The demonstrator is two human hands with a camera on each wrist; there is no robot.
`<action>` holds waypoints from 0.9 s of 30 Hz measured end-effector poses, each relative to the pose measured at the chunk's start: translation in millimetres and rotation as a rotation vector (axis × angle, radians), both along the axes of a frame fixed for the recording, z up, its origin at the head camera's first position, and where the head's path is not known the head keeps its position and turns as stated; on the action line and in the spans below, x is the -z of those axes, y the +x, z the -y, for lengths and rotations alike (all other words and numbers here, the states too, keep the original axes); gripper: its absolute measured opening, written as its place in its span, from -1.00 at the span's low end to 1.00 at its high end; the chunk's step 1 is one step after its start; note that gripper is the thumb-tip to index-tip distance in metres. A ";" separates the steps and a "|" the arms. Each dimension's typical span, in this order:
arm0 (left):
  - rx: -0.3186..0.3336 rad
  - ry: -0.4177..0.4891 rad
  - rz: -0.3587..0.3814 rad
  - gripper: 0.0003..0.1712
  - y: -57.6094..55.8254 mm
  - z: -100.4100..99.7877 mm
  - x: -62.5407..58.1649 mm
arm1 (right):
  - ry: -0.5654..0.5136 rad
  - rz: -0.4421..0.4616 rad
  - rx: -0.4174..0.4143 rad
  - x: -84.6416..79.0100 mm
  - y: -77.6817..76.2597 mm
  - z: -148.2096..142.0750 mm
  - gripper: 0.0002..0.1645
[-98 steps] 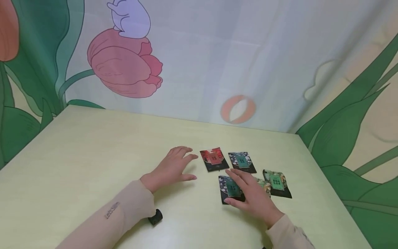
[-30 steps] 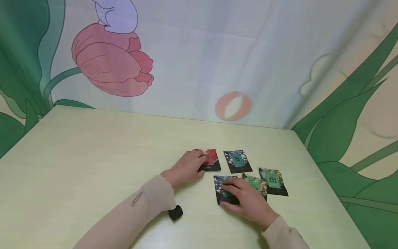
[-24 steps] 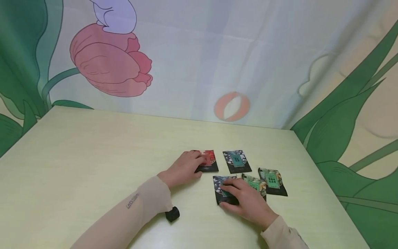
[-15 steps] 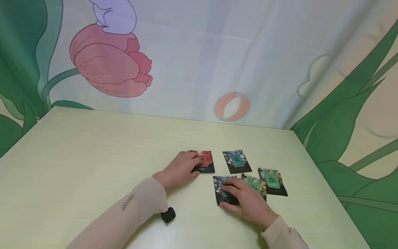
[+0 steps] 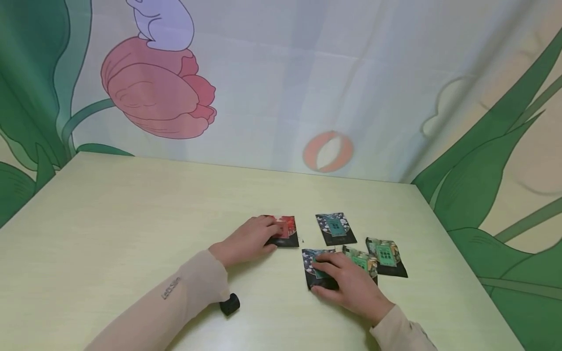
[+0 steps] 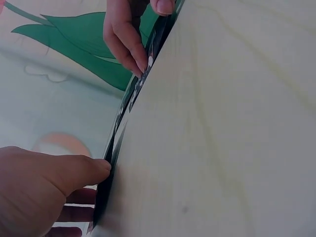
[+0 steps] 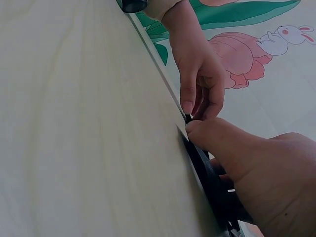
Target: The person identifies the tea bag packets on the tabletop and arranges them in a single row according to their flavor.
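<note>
Several small flat sachets with black lower ends lie on the table (image 5: 131,219). My left hand (image 5: 246,241) holds the red sachet (image 5: 290,225) by its left part, fingers over the printed face and thumb at the near edge. The left wrist view shows that thumb against the sachet's dark edge. My right hand (image 5: 351,282) grips a blue floral sachet (image 5: 309,270), its fingers bent over the face and its thumb at the lower left corner. It partly hides a green sachet (image 5: 361,261) beside it. Another blue sachet (image 5: 336,228) lies flat behind, between the hands.
A second green sachet (image 5: 386,256) lies at the right, overlapped by its neighbour's edge. A black wrist device (image 5: 230,304) sits under my left sleeve. A printed curtain (image 5: 263,87) hangs along the table's back edge.
My left hand has come down on the red sachet and slid it left, away from the rear blue one. My right hand has lowered onto the front blue sachet and stayed there.
</note>
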State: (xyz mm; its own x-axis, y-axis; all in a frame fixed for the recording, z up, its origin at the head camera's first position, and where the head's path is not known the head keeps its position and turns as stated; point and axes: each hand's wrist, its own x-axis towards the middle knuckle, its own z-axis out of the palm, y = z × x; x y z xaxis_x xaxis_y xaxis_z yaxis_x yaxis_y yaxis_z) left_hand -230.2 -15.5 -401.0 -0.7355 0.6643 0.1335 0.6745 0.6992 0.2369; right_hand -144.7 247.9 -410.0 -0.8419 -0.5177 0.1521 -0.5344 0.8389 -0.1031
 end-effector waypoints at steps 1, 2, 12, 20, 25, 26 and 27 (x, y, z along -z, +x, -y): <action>0.003 -0.002 -0.001 -0.61 0.9 1.4 -0.5 | 0.003 0.000 0.000 -0.1 -0.2 0.0 -0.37; 0.005 -0.007 -0.003 -0.61 1.9 2.8 -1.3 | 0.005 0.000 0.000 0.0 -0.5 -0.1 -0.36; 0.048 -0.040 -0.036 -0.68 6.0 15.2 -2.2 | -0.002 -0.006 -0.002 2.0 -1.0 0.0 -0.37; 0.046 -0.029 -0.009 -0.64 11.0 23.6 -4.6 | -0.007 0.011 0.015 2.6 -2.0 0.3 -0.32; 0.058 -0.029 -0.016 -0.63 14.4 28.8 -5.1 | -0.006 0.007 0.016 3.0 -2.1 0.1 -0.32; 0.063 -0.027 -0.020 -0.63 15.0 29.9 -4.9 | -0.008 0.002 0.012 3.1 -2.0 0.0 -0.33; 0.064 -0.026 -0.015 -0.63 15.9 31.0 -4.8 | -0.010 -0.003 0.008 3.3 -2.0 -0.1 -0.34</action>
State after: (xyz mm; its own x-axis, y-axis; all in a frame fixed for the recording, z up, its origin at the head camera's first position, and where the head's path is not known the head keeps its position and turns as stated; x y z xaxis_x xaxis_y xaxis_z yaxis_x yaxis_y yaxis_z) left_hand -214.3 -46.5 -396.2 -0.6897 0.7130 0.1265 0.7212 0.6605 0.2089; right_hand -146.7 248.0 -413.2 -0.8455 -0.5095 0.1599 -0.5282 0.8421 -0.1095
